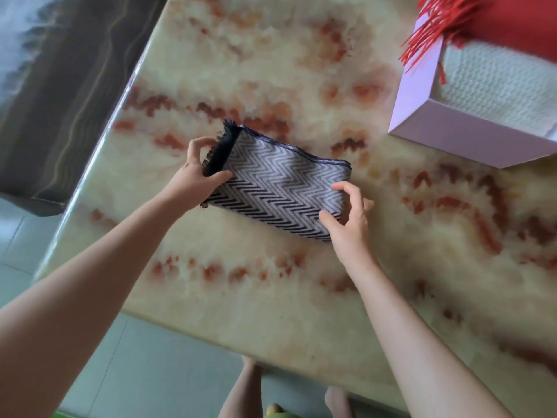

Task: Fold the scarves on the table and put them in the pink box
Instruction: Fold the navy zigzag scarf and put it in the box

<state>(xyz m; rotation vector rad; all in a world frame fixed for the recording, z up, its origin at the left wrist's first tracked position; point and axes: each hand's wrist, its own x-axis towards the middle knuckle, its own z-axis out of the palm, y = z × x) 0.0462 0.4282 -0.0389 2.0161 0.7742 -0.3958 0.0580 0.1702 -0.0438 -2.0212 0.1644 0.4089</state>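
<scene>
A folded navy-and-white zigzag scarf (277,182) lies in the middle of the marble table (271,297). My left hand (196,176) grips its fringed left end, thumb on top and fingers curled round the dark fringe. My right hand (346,218) holds the scarf's right end, thumb on the near edge and fingers curled over the top. The pink box (446,137) stands at the upper right. Inside it are a white knitted scarf (494,82) and a red scarf (512,22), whose red fringe hangs over the box's left wall.
The table's left edge runs diagonally from the top centre down to the lower left, with a dark patterned floor (60,86) beyond it. Pale floor tiles (168,372) and my legs show below the table's near edge.
</scene>
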